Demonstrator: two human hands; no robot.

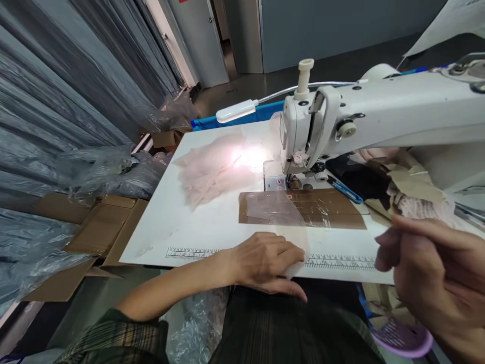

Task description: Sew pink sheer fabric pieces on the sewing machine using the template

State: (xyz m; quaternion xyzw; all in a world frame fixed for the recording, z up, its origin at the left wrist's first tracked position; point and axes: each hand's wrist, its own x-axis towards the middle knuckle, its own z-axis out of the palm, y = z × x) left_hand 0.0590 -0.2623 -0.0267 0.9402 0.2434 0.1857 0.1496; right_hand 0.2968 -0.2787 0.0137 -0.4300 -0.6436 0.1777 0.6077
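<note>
My left hand point(267, 260) lies palm down at the table's front edge, with its thumb apart and hanging over the edge. Under its fingers is the near end of a sheer pale fabric piece point(267, 207), which stretches back over a brown taped cardboard strip point(337, 210) towards the presser foot point(291, 181). At the right, my raised right hand point(435, 273) is blurred and closed, fingers curled and thumb against them; whether anything small is between them is hidden. Behind the left hand, a heap of sheer pink fabric point(214, 169) rests on the white table point(159, 232).
A white sewing machine point(379, 108) stands at the right, with a lamp point(237, 111) beside its head. Blue thread snips point(346, 191) lie near fabric scraps point(424, 197). An open cardboard box point(102, 225) is left of the table; a purple basket point(403, 336) sits below right.
</note>
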